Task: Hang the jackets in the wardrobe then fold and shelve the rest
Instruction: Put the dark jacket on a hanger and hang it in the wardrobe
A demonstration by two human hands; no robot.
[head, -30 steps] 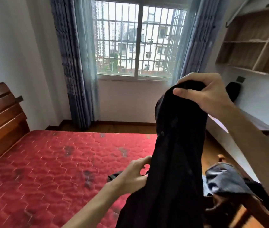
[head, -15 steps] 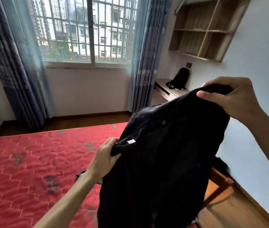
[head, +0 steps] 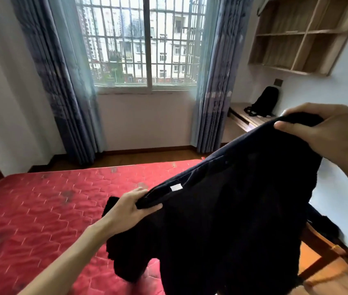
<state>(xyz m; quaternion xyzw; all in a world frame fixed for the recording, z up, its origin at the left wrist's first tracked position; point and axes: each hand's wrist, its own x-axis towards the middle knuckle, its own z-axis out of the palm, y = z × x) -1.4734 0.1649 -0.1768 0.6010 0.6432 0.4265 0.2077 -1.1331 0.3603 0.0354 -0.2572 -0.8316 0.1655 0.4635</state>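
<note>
1. A person's left hand (head: 129, 206) pinches one end of a black fleecy garment's (head: 232, 220) upper edge, thumb on top and fingers curled under the cloth.
2. The right hand (head: 319, 133) grips the other end, higher up — thumb pressed against the fabric, fingers wrapped over it.
3. The garment hangs spread between both hands in the air, a small white label (head: 176, 187) showing near its top seam, its lower part draping over the near corner of a red quilted mattress (head: 41, 209).
4. Beyond the bed, blue-grey patterned curtains (head: 62, 92) frame a barred window (head: 145, 43).
5. At the far right, a black backpack (head: 264, 102) sits on a wooden desk (head: 241, 118) — beneath a wall-mounted wooden shelf unit (head: 296, 37).
</note>
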